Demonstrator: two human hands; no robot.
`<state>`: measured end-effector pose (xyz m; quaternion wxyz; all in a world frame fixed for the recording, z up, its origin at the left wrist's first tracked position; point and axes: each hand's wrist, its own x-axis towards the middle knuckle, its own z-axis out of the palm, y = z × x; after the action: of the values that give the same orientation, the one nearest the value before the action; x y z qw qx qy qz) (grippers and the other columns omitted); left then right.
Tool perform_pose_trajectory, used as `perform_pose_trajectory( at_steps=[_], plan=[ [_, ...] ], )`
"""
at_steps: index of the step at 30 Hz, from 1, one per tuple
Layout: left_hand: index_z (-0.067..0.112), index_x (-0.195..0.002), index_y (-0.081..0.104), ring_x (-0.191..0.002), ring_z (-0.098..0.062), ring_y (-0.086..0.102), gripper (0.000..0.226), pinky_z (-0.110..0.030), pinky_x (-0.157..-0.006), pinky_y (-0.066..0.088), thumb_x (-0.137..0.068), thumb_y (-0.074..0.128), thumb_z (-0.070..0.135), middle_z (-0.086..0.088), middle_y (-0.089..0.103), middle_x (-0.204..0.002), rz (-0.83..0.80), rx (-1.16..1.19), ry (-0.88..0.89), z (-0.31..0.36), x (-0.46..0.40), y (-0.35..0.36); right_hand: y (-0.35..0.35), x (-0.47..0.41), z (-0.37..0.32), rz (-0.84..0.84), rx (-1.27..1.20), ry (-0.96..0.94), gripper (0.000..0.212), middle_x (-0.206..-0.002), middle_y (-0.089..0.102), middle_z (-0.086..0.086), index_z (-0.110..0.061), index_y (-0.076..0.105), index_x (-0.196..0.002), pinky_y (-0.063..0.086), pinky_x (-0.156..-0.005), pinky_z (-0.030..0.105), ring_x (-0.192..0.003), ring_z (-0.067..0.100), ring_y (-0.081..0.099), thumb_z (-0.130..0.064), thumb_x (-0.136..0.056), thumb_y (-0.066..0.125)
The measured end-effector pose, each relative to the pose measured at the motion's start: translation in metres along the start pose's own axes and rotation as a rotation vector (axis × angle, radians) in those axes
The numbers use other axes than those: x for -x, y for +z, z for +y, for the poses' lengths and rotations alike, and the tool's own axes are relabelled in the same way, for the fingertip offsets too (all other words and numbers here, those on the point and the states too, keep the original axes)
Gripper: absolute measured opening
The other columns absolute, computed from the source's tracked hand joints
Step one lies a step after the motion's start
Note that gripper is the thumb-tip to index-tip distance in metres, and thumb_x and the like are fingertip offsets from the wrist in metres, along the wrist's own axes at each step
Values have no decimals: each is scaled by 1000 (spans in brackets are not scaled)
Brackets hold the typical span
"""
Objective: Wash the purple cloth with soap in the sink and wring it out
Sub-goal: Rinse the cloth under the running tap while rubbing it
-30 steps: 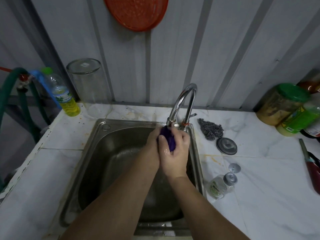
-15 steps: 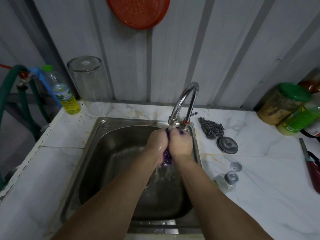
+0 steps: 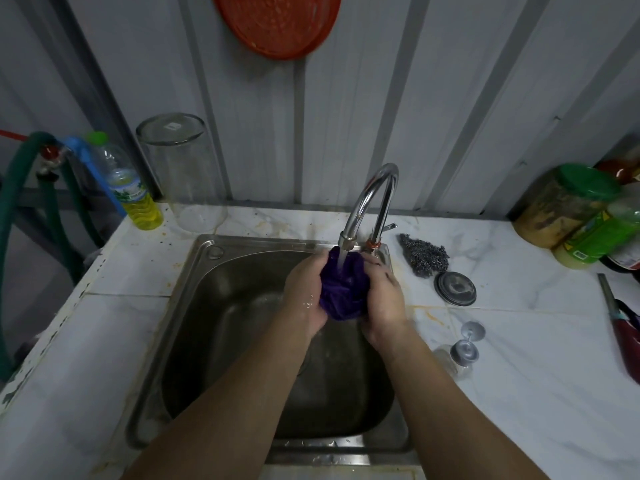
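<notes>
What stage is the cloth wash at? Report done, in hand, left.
Done: the purple cloth is bunched up and wet. No suds show, so I cannot tell if it has been soaped. In hand: the left hand and right hand grip it under the faucet's running stream, over the sink. Left: finish rinsing, wring it out, shut the water.

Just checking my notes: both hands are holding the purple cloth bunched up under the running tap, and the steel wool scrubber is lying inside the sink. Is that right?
Not quite. The head view shows the steel wool scrubber on the counter right of the sink, not inside it. The left hand and right hand do hold the purple cloth bunched under the running tap.
</notes>
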<state>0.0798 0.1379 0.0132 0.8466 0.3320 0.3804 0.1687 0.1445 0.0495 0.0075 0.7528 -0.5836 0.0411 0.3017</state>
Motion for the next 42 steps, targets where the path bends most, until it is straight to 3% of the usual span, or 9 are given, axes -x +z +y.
perform_pose_trajectory(
  at_steps=[5,12,20,25,27,30,33,38,42],
  plan=[
    [10,-99,78,-76,-26,78,36,-36,-63,63,-94,67,44,-11,79,-87,21,31,-52,4,0,6,7,24,23,-114,163,-180,34,-110,78,-6,-51,75,-101,60,-86,29,-104,14,74,-26,-80,66],
    [6,-89,74,-54,-23,75,31,-30,-46,58,-95,70,36,-11,76,-69,120,41,-52,10,4,19,9,15,14,-69,381,-410,12,-73,75,-11,-46,72,-79,57,-63,29,-67,8,71,-55,-71,70],
    [3,-90,75,-44,-14,68,20,-23,-39,50,-92,58,13,-3,73,-57,288,-34,54,1,1,31,26,-7,0,206,372,-87,38,-66,75,8,-17,71,-70,63,-67,53,-68,35,73,-52,-64,59],
    [13,-96,74,-73,-20,76,21,-35,-62,62,-94,64,32,-5,77,-87,281,-38,69,-1,0,28,27,-13,2,203,49,146,20,-91,76,9,-16,71,-98,61,-62,36,-79,28,73,-32,-90,63],
    [19,-100,71,-87,-28,73,32,-42,-73,60,-89,70,48,-5,75,-97,303,1,16,8,0,28,23,-5,9,148,22,19,12,-101,74,8,-20,66,-102,62,-80,39,-94,29,73,-29,-96,62],
    [16,-94,68,-85,-28,72,48,-37,-74,58,-79,76,61,-7,74,-95,343,20,-10,23,-1,24,13,30,27,23,254,-496,19,-119,63,7,-27,64,-112,51,-90,14,-108,8,64,-30,-93,64],
    [8,-88,69,-84,-24,70,40,-33,-68,54,-81,81,46,-8,72,-92,312,-32,-65,26,0,18,8,50,43,-82,535,-822,37,-125,47,2,-21,65,-123,41,-96,6,-116,-2,52,-35,-89,66],
    [8,-82,62,-63,-22,65,28,-32,-64,56,-103,50,23,-9,61,-73,68,7,-150,11,8,21,18,26,17,33,625,-844,30,-92,61,2,-15,72,-88,42,-78,9,-80,-2,54,-44,-84,66],
    [4,-96,69,-61,-23,75,21,-29,-55,60,-98,59,22,-13,71,-73,22,90,-137,6,12,29,28,2,1,50,548,-549,23,-56,64,-10,-32,67,-64,42,-54,13,-54,2,56,-47,-80,66]
  ],
)
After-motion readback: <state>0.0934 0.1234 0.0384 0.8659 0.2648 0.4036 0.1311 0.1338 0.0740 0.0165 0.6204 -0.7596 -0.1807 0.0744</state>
